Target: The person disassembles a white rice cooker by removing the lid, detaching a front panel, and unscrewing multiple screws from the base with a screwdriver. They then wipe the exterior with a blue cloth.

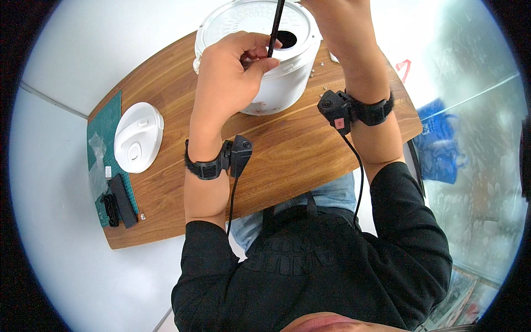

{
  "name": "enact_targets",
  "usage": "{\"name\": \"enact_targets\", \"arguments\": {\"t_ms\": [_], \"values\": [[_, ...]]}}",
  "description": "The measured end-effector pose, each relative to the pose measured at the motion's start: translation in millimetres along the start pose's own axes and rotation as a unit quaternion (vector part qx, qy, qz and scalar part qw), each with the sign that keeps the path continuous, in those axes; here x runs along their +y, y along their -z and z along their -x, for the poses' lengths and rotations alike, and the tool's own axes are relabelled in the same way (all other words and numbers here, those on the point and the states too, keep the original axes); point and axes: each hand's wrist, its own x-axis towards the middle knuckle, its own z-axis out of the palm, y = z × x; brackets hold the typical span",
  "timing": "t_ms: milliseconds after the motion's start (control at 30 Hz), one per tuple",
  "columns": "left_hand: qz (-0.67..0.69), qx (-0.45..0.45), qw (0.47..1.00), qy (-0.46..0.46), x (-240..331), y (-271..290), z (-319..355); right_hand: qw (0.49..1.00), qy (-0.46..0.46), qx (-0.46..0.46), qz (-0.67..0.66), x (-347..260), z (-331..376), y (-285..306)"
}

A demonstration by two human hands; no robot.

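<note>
A thin black rod (277, 21) is pinched between the thumb and fingers of my left hand (232, 74). The rod runs up past the frame's upper edge, so its top end is out of sight. Beneath it stands a white round appliance body (285, 86), with a round dark hole (286, 39) in its flat top. The rod's lower end is at my thumb, just left of that hole. My right hand (334, 14) is raised at the upper edge, right of the white body. Its fingers are cut off by the frame, so what they hold cannot be seen.
A white oval lid (139, 138) lies on the wooden table (265, 160) at the left. Beside it, a green mat (105, 124) bears a clear plastic bag (97, 160), a black strip (124, 202) and a black cord (110, 210). Small metal pieces (324, 88) lie right of the body.
</note>
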Motion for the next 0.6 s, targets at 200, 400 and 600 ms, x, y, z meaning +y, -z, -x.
{"name": "enact_targets", "arguments": {"t_ms": [200,400,600], "values": [[-0.028,-0.007,1.0,0.01,3,1,-1,0.995,0.034,-0.01,-0.096,10,-2,3],[-0.06,0.004,0.998,0.007,7,1,0,0.999,0.005,0.008,-0.041,-1,0,-4],[-0.047,0.021,0.999,0.009,7,0,0,1.0,0.008,0.002,0.019,2,-2,5]]}}
